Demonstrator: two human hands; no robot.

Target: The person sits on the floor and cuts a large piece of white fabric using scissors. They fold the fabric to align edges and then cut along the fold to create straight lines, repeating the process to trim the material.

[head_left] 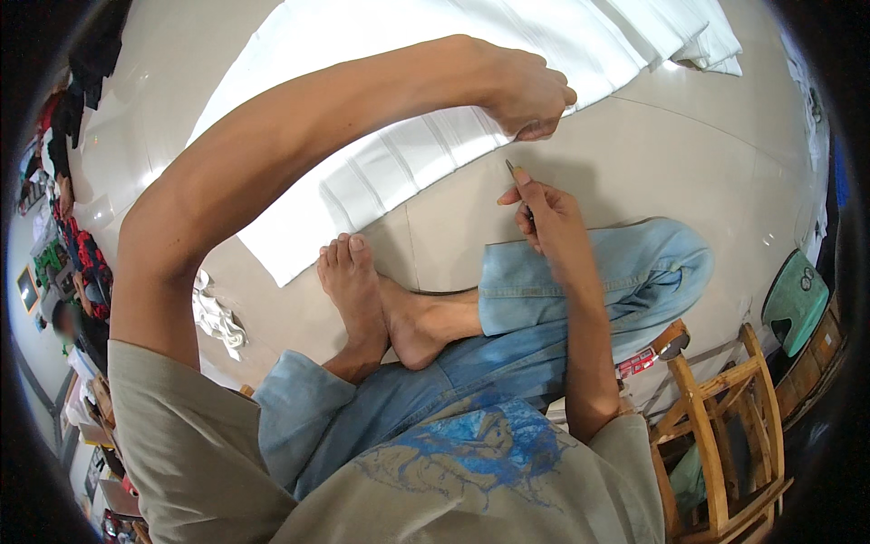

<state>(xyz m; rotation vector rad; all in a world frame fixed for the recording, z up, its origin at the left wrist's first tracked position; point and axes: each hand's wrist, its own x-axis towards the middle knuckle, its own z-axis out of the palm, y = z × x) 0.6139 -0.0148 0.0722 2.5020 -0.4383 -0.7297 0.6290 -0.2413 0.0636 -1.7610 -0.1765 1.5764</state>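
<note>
Clock positions are read from the middle of the head view, 12 at the top edge.

Left hand (526, 95): located at 1 o'clock, at the near edge of a white cloth (390, 168). The fingers are curled in and bunched together, knuckles outward. Whether they pinch the cloth or only rest at its edge cannot be told; the contact is hidden beneath the hand.

Right hand (551, 213): located at 2 o'clock, apart from the cloth. The thumb and fingers are closed around a small pointed tool (510, 167), whose slim tip projects toward 11 o'clock, short of the cloth edge. The rest of the tool is concealed in the grip, so its kind cannot be determined.

White cloth: spread on the floor (689, 145) from 9 o'clock, through 12, to 2 o'clock. The fabric appears smooth and matt. Parallel ridges or creases cross it in bands. The near edge runs fairly straight; the end at 2 o'clock lies in overlapping, uneven folds. The left forearm passes over it and covers part of the surface.

Surroundings: the floor is pale, glossy tile with thin joints. The person sits in light blue denim trousers (634, 263), 2 bare feet (353, 295) near the centre. A crumpled white cloth piece (217, 319) lies at 9 o'clock. A wooden frame (716, 444) of slender bars stands at 4 o'clock; a green panel (797, 304) is at 3 o'clock.
</note>
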